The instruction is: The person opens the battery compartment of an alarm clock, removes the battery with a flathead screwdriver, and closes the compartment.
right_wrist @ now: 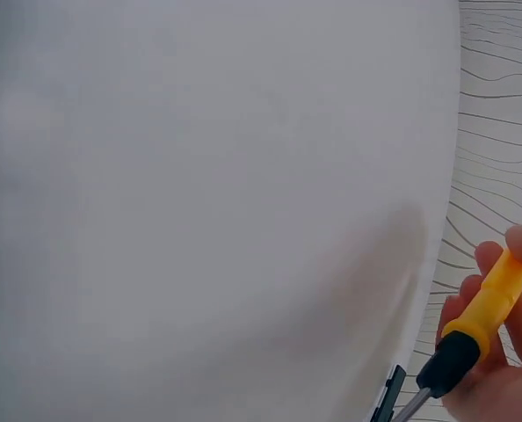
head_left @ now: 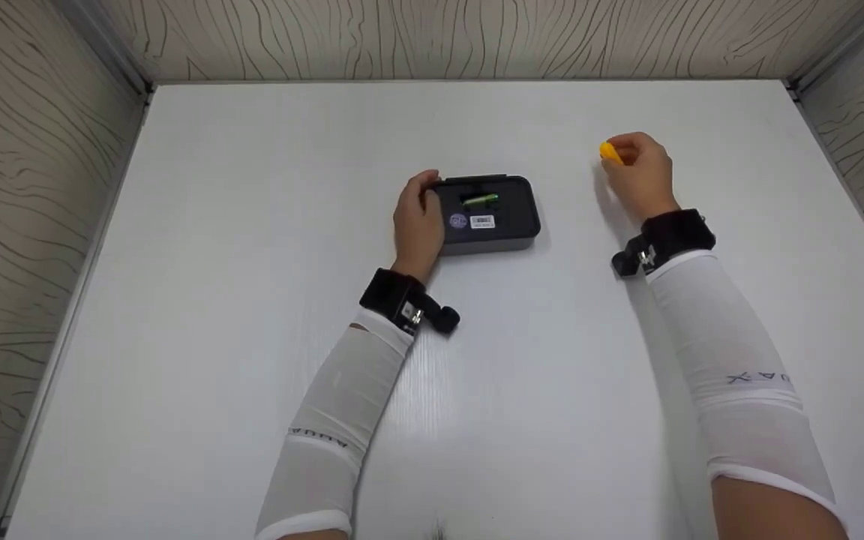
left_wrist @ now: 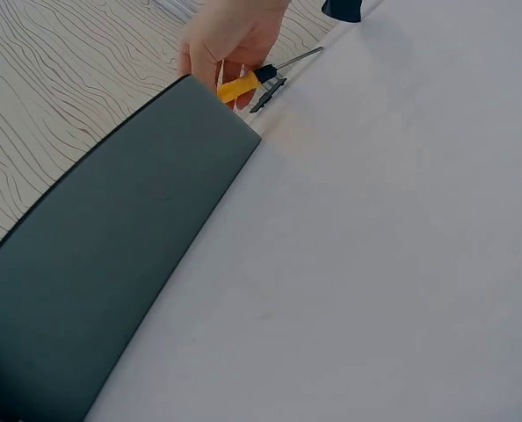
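Note:
A black case [head_left: 462, 246] with a dark foam inside sits on the white table. In the foam lies a small green cylinder [head_left: 481, 199], with a round purple sticker and a white label in front of it. My left hand [head_left: 418, 229] grips the case's left end, fingers at the back corner. Off to the right, my right hand [head_left: 640, 174] holds a screwdriver [right_wrist: 489, 306] by its yellow handle. The right wrist view shows its black collar and metal shaft; the shaft's tip is out of frame there. The left wrist view shows the case's dark grey side.
The white table [head_left: 237, 225] spreads around both hands. Wood-patterned panels [head_left: 469, 37] stand along its back and both sides. Black devices [head_left: 676, 232] are strapped on both wrists, over white sleeves. A small dark piece [right_wrist: 389, 394] shows at the table's edge.

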`<state>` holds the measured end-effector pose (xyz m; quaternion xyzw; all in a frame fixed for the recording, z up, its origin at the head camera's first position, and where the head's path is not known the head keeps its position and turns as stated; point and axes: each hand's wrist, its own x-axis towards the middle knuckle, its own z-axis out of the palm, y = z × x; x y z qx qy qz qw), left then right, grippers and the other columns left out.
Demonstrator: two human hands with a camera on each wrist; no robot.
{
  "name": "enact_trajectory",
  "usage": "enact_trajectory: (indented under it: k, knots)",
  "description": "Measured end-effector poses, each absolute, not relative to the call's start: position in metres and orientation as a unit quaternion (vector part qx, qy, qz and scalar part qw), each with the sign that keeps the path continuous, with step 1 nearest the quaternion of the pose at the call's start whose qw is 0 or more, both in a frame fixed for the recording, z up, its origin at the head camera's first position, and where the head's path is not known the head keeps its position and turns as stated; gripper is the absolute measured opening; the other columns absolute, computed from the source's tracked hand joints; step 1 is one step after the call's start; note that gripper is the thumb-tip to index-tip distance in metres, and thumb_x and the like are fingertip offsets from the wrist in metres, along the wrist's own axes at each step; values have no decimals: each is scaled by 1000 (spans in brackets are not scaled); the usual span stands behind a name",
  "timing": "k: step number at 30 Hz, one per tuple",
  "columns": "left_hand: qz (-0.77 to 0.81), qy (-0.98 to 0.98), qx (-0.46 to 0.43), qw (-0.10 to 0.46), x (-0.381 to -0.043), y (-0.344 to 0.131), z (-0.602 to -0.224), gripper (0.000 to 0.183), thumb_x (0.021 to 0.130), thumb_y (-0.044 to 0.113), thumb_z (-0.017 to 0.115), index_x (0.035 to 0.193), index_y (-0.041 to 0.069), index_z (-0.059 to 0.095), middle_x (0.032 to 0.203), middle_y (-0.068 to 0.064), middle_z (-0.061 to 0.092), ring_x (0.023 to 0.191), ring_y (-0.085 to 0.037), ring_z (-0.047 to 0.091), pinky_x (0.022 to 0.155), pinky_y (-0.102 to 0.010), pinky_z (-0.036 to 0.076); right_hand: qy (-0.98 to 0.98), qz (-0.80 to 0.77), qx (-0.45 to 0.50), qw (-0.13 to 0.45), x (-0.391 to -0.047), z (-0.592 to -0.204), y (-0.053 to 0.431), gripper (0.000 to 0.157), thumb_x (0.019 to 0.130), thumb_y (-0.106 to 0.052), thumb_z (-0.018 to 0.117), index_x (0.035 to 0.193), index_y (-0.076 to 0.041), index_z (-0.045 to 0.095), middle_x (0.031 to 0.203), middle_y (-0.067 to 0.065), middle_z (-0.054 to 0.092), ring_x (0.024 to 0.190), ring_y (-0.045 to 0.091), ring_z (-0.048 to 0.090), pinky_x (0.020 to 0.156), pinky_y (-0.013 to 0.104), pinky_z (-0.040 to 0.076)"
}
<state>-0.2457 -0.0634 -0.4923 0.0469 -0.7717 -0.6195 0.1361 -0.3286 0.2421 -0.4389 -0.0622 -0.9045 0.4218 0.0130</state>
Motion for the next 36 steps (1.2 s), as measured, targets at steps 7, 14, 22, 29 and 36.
enact_trajectory:
  k: [7,14,22,29,36]
  knots:
    - [-624,-768,45,137,-246,-64,-494,34,106,7,41,136,4,58,133,-7,62,129,-15,53,109,-22,37,-922,381,-60,-3,-330,-440,241,39,98,-18,64,135,-7,61,133,14,61,114,24,53,93,28,46]
    - [-625,-767,47,138,-246,-64,-494,34,106,7,42,136,4,58,133,-7,62,129,-16,53,109,-24,37,-935,353,-39,-18,-332,-441,239,39,95,-11,65,133,-1,63,127,21,60,113,30,55,89,29,47]
    - [-622,-770,45,137,-245,-63,-493,34,107,7,41,137,4,57,134,-8,61,129,-16,53,108,-23,38,-939,340,-29,-33,-330,-441,237,40,92,-1,62,132,1,64,126,22,61,111,31,56,80,21,49]
    - [-619,-772,46,139,-245,-63,-492,34,107,7,41,137,4,57,133,-8,62,129,-16,54,108,-23,38,-939,337,-41,-61,-328,-439,235,44,94,2,59,138,1,58,132,24,57,117,34,54,104,40,48]
    - [-619,-772,45,137,-244,-63,-491,34,107,7,41,137,4,57,134,-8,62,129,-17,54,108,-24,39,-937,338,-44,-74,-327,-439,235,45,94,2,60,139,3,56,134,25,55,122,36,51,108,44,44]
